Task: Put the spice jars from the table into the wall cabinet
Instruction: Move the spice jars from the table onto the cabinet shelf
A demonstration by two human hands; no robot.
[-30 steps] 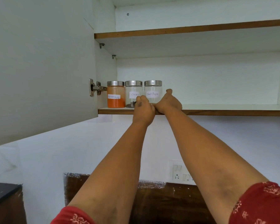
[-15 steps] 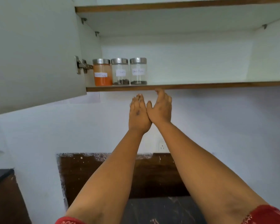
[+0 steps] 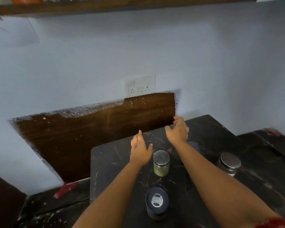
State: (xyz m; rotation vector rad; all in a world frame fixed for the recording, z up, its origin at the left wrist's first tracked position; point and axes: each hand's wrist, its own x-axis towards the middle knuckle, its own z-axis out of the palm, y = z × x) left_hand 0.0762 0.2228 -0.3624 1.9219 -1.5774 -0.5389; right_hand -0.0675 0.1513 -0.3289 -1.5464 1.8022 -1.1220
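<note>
Head view. Left grip [image 3: 140,149]: fingers loosely spread, holding nothing, above the table [image 3: 105,162] just left of the green jar [image 3: 161,162]. Right grip [image 3: 178,131]: fingers relaxed and apart, holding nothing, above the table's far edge. Green jar: steel lid, upright on table between the forearms. Steel-lid jar [image 3: 229,163]: upright, right of right forearm. Dark-lid jar [image 3: 157,205]: upright, nearest camera. Cabinet shelf edge [image 3: 122,5]: top of frame, blurred. Wall socket [image 3: 139,86]: above brown panel.
</note>
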